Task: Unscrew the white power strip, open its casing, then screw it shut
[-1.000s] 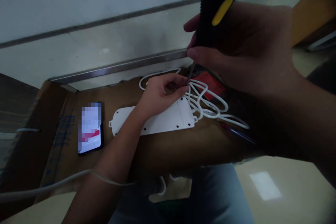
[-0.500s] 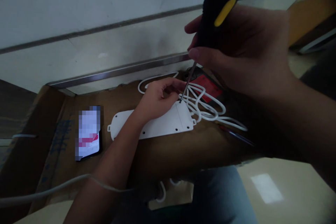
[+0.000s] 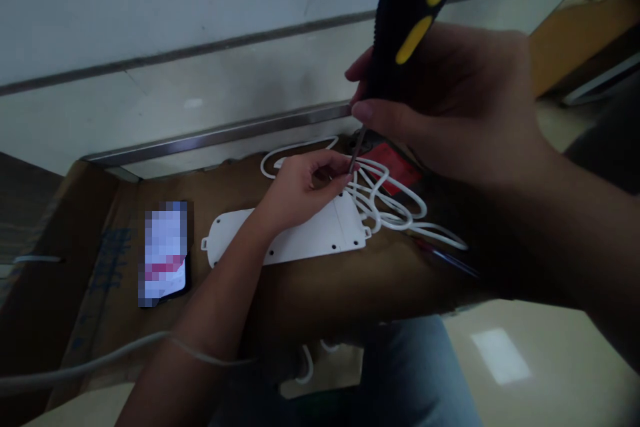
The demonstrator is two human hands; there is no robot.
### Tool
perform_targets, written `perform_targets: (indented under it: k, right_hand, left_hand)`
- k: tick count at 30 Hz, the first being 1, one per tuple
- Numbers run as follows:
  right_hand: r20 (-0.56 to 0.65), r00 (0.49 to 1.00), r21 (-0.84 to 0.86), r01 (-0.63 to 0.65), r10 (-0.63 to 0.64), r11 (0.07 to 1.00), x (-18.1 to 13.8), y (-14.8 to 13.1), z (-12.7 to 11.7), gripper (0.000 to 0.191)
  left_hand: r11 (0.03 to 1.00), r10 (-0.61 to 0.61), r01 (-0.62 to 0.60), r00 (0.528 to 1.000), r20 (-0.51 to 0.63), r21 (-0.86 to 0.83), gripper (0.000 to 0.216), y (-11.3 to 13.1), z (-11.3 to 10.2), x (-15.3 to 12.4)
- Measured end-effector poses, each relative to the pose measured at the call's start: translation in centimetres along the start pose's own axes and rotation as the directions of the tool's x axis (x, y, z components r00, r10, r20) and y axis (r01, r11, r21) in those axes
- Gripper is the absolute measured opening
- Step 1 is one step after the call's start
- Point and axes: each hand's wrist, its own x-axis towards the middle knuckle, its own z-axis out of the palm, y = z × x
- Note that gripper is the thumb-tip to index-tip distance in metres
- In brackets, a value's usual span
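My right hand (image 3: 450, 100) is closed around the black and yellow handle of a screwdriver (image 3: 407, 20), which slants down to the left. At the lower end of its shaft, the thumb and fingers of my left hand (image 3: 310, 180) pinch together around the tip. Whether a small screw is between them I cannot tell. Below my left hand lies a white power strip (image 3: 305, 237), its underside with several dark screw holes facing up. My left wrist and forearm cross over it and hide part. The strip's white cord (image 3: 380, 197) lies in loose loops at its right end.
A phone (image 3: 165, 253) with a lit, blurred screen lies left on the brown cardboard (image 3: 320, 287). A red packet (image 3: 390, 167) is behind the cord, a pen (image 3: 453, 260) to its right. A white wall (image 3: 190, 7) stands behind. Another cable (image 3: 100, 367) crosses the lower left.
The screwdriver tip has lifted out of the corner screw hole to the fingertips of my left hand. My left thumb and fingers have closed around it. The right hand moved slightly left.
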Motion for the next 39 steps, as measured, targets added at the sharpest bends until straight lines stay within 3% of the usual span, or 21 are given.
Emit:
perform_targets:
  k: [8,16,21,28,31,33,36,39]
  right_hand:
    - [0.011,0.999,-0.025,-0.031,0.032,0.999,0.0,-0.3,0.0,0.020]
    - [0.017,0.999,0.100,-0.044,0.042,0.994,0.1,0.1,0.0,0.035]
    - [0.044,0.999,-0.001,-0.026,0.026,1.000,-0.1,-0.1,0.1,0.027]
    - [0.030,0.998,0.039,-0.049,0.048,0.998,0.1,0.1,0.0,0.026]
    - [0.032,0.999,0.109,-0.022,0.018,0.994,0.1,-0.2,0.2,0.034]
    - [0.009,1.000,0.085,-0.017,0.016,0.996,0.0,-0.4,0.4,0.032]
    - [-0.063,0.998,-0.016,-0.028,0.027,0.999,-0.2,-0.7,0.5,0.013]
    - [-0.155,0.987,-0.051,0.026,-0.033,0.998,-0.4,-1.0,0.5,0.008]
  left_hand:
    - [1.000,-0.015,0.015,1.000,-0.021,-0.008,0.018,-0.1,0.0,0.0]
    - [0.998,-0.010,0.017,0.993,-0.117,0.061,0.030,-0.5,0.5,0.1]
    - [0.994,0.008,0.009,0.986,-0.164,0.106,0.036,-0.6,0.9,0.2]
    - [0.999,0.033,-0.032,0.998,-0.048,0.013,0.020,-0.1,0.4,0.0]
    - [1.000,0.014,-0.015,0.996,-0.083,-0.007,0.022,-0.2,0.4,0.0]
    - [1.000,0.011,-0.012,0.992,-0.124,-0.007,0.022,-0.3,0.7,-0.1]
    - [1.000,0.025,-0.022,0.986,-0.163,0.016,0.022,-0.2,1.1,-0.1]
    - [0.999,0.013,-0.017,0.990,-0.139,-0.028,0.023,0.3,1.0,-0.2]
